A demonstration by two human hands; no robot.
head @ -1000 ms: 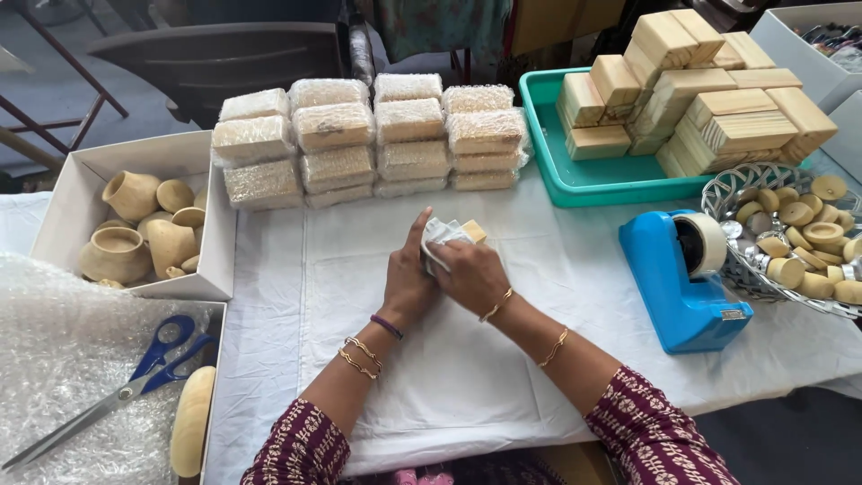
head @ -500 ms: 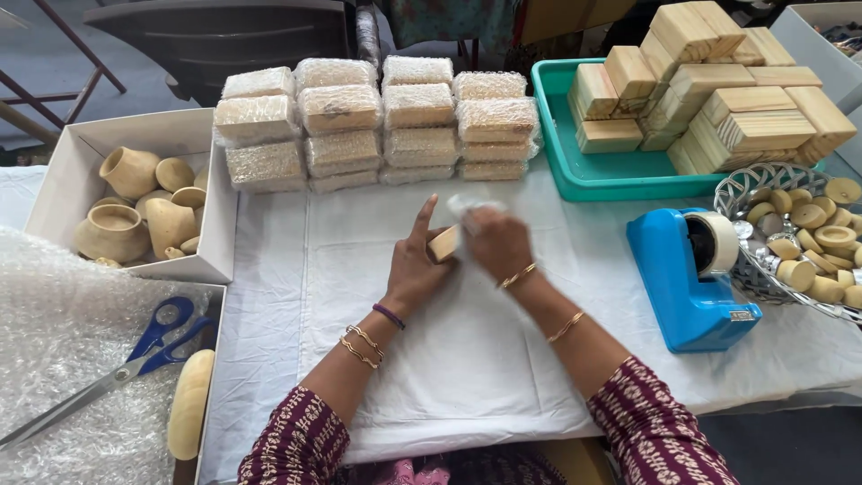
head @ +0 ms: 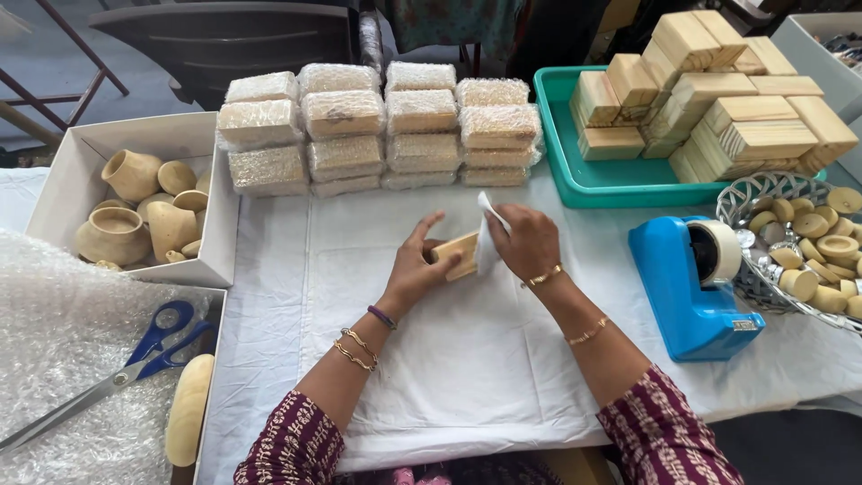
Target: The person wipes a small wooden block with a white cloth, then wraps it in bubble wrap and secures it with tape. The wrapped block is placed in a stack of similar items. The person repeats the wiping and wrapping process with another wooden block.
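Observation:
My left hand [head: 416, 267] rests on a small wooden block [head: 458, 254] lying on the white table cover [head: 467, 359], thumb and fingers along its near side. My right hand [head: 527, 240] grips a piece of white wrapping sheet [head: 486, 235] pulled over the block's right end. Both hands sit in the middle of the table, just in front of the stacked bubble-wrapped blocks [head: 382, 126].
A teal tray [head: 575, 175] of bare wooden blocks [head: 718, 99] stands at the back right. A blue tape dispenser [head: 696, 287] and a wire basket [head: 763, 193] of wooden discs are at the right. At left: a white box [head: 67, 175] of wooden pots, blue-handled scissors [head: 135, 359], bubble wrap [head: 54, 359].
The block was bundled between both hands; now it lies flat with its bare wood showing under my left hand, and my right hand lifts the white sheet at its right end.

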